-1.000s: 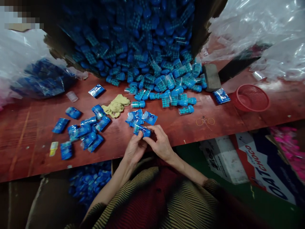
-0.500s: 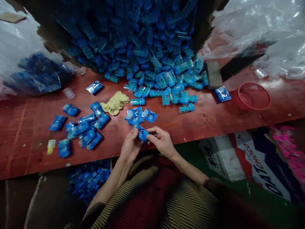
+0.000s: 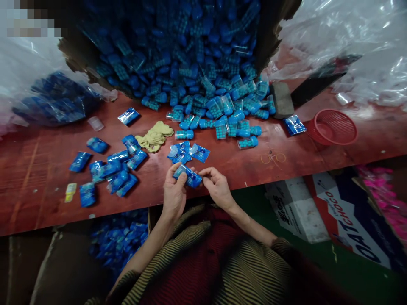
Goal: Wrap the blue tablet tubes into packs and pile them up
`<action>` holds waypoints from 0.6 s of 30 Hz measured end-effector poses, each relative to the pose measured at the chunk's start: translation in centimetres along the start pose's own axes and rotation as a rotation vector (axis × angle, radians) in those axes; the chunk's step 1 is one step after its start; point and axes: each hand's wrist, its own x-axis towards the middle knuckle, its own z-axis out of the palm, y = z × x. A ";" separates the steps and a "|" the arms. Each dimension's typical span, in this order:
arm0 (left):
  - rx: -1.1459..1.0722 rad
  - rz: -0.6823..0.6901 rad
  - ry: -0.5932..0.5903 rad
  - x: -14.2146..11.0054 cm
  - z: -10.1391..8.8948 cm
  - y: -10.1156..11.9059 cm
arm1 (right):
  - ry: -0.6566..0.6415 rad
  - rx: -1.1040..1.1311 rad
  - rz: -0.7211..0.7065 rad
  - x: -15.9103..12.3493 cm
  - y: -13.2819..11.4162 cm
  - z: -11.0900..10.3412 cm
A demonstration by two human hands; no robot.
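Observation:
My left hand (image 3: 174,195) and my right hand (image 3: 217,186) meet at the near edge of the red table (image 3: 38,203), both closed on one small blue packet (image 3: 189,175) in clear wrap. The left fingers curl round its left end, while the right thumb and fingers pinch its right end. Just beyond the hands lies a small cluster of blue packets (image 3: 187,152). Further left more bagged blue packets (image 3: 111,171) are scattered. Small clear bottles of blue beads (image 3: 219,114) spill from a torn cardboard box (image 3: 273,34) at the back.
A yellow cloth (image 3: 155,136) lies left of the cluster. A red mesh basket (image 3: 333,127) and rubber bands (image 3: 272,158) are on the right. Clear plastic bags (image 3: 349,38) pile at both back corners. Boxes (image 3: 343,216) and a carton of blue packets (image 3: 117,239) sit below the table.
Both hands have drawn the blue packet a little nearer and turned it; the left fingers now wrap round its end instead of pinching from below.

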 end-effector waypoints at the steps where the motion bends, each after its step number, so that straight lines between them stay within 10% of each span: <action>1: -0.016 -0.020 -0.007 0.0 -0.1 0.0 | -0.020 0.011 0.029 0.0 0.0 0.0; 18: 0.529 0.460 0.109 0.8 -1.8 0.4 | -0.107 -0.311 -0.230 -0.3 -0.8 -1.1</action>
